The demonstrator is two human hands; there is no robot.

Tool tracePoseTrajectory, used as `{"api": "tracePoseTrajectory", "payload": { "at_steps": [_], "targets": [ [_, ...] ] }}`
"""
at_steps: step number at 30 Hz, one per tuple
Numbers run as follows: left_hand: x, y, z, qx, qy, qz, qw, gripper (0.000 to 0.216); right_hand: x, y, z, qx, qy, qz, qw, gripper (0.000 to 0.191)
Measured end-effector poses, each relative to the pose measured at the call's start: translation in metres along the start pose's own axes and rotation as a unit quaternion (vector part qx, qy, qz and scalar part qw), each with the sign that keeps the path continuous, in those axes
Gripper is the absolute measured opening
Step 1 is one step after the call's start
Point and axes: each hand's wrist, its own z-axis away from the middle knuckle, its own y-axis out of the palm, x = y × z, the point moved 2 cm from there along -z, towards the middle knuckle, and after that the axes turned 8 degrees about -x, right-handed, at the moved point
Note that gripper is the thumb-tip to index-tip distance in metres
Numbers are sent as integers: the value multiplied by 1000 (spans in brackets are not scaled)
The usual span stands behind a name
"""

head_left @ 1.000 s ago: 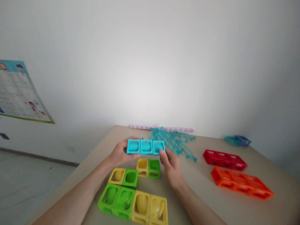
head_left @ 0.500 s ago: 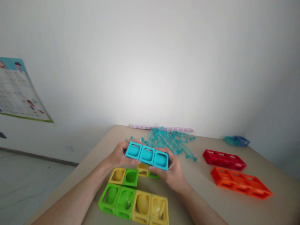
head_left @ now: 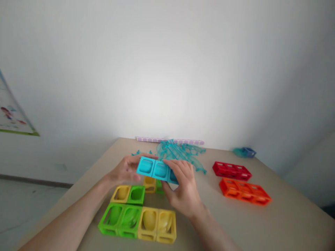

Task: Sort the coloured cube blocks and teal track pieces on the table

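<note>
Both hands hold a cyan three-cell block (head_left: 153, 169) above the table. My left hand (head_left: 125, 169) grips its left end, fingers curled behind it. My right hand (head_left: 181, 186) wraps over its right end, fingers covering the last cell. Below the block lie a small yellow-and-green pair (head_left: 151, 184), partly hidden, and another small yellow-and-green pair (head_left: 128, 194). Nearer to me stands a row of large green and yellow hollow blocks (head_left: 137, 223).
The tan table (head_left: 274, 223) also bears a red block strip (head_left: 231, 170), an orange block strip (head_left: 244, 191), a heap of clear teal track pieces (head_left: 180, 153), a lilac strip (head_left: 167, 140) by the wall and a small blue piece (head_left: 244, 151). A poster (head_left: 12, 116) hangs left.
The cyan block has tilted and dropped a little toward the table. My right hand has moved from its end to wrap over the top. The view has shifted right.
</note>
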Motion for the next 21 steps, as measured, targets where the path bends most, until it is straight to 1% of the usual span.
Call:
{"api": "tracePoseTrajectory", "payload": {
  "at_steps": [1, 3, 4, 5, 7, 9, 12, 14, 16, 19, 21],
  "targets": [
    [0, -2, 0, 0, 6, 47, 999, 49, 2, -12, 3, -9, 18, 15, 1000, 46],
    [2, -8, -1, -37, 14, 109, 993, 42, 0, -44, 14, -9, 56, 48, 997, 42],
    [4, -11, -1, -56, 21, 132, 989, 39, -5, -63, 22, 0, 70, 63, 996, 40],
    [5, -14, -2, -75, 24, 149, 986, 37, -12, -83, 32, 25, 81, 79, 993, 41],
    [8, -19, -2, -106, 32, 171, 979, 33, -34, -123, 57, 81, 92, 127, 984, 43],
    [10, -21, -2, -129, 36, 178, 975, 31, -61, -160, 84, 124, 93, 183, 971, 41],
    [12, -20, -2, -137, 34, 175, 974, 29, -97, -202, 118, 181, 110, 251, 944, 40],
    [13, -19, -2, -137, 32, 170, 975, 29, -107, -218, 129, 203, 110, 275, 933, 41],
    [13, -19, -2, -145, 31, 160, 976, 29, -105, -224, 130, 210, 99, 282, 931, 46],
    [15, -20, -2, -161, 25, 140, 977, 28, -97, -215, 119, 193, 104, 305, 927, 55],
    [16, -21, -2, -164, 19, 130, 978, 28, -97, -199, 112, 194, 145, 340, 909, 54]
  ]
}}
